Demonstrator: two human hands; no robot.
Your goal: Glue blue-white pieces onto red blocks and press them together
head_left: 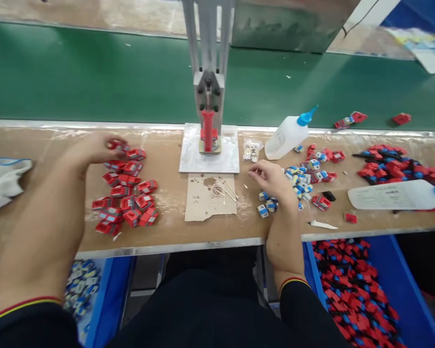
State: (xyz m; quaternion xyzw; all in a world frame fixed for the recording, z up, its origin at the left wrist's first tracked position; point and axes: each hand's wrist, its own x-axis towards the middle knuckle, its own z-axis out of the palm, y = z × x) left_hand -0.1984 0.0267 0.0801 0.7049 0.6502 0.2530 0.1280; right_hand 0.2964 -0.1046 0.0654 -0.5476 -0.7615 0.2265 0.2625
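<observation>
At the top of a group of red and grey parts (129, 180) on the left of the bench, my left hand (100, 149) has its fingers round one red part (118, 145). My right hand (269, 176) hovers beside the blue, white and yellow blocks (300, 181), its thumb and forefinger pressed together; anything between them is too small to make out. Between the hands, a metal press (209, 92) with a red piece (208, 130) stands over a pale plate (226, 162). Cotton swabs (229, 190) and a small round dish (217, 189) lie on stained cardboard (197, 205).
A white bottle (284, 138) with a blue nozzle leans near a swab pack (252, 150). Another bottle (395, 195) lies by a red and black pile (398, 164). Blue bins (409, 285) sit below the bench edge. A white cloth (5, 181) is far left.
</observation>
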